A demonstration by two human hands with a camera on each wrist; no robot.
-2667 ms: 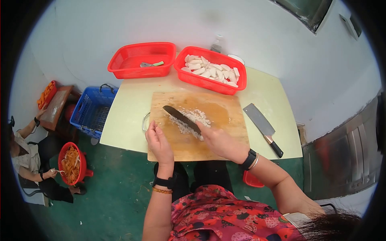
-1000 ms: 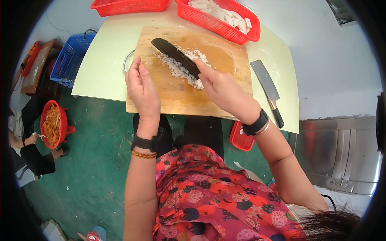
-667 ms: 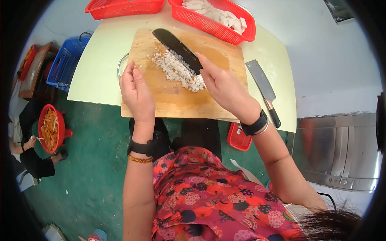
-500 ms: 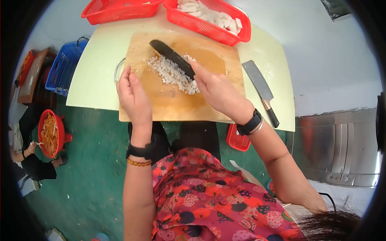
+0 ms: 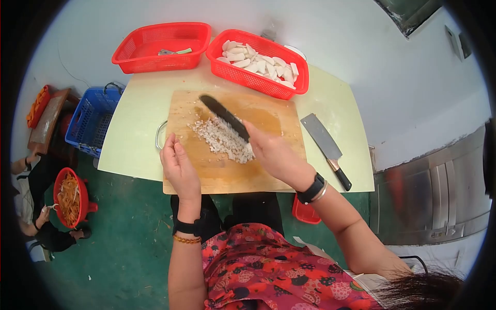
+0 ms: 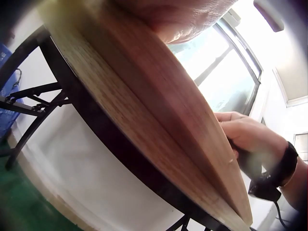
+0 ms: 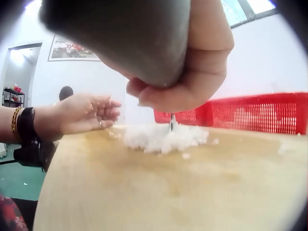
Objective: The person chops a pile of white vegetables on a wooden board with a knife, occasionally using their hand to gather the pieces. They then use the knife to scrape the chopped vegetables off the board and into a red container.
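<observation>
My right hand (image 5: 276, 157) grips the handle of a dark-bladed knife (image 5: 225, 117) over the wooden cutting board (image 5: 196, 178). Under and beside the blade lies a heap of finely chopped white pieces (image 5: 219, 140), also seen low in front of the right hand (image 7: 192, 82) in the right wrist view as a white heap (image 7: 161, 138). My left hand (image 5: 181, 168) rests at the board's left edge, fingers relaxed and holding nothing; the left wrist view shows part of that hand (image 6: 187, 17) above the board's side (image 6: 178, 106).
A cleaver (image 5: 323, 138) lies right of the board. Behind it stand a red basket of white slices (image 5: 248, 78) and another red basket (image 5: 155, 63) with a small item. At the left are a blue crate (image 5: 93, 121) and a seated person beside a red bowl (image 5: 85, 199).
The head view has tilted up, showing more of the red baskets and wall. The knife has shifted slightly over the chopped heap in my right hand; my left hand stays at the board's left edge.
</observation>
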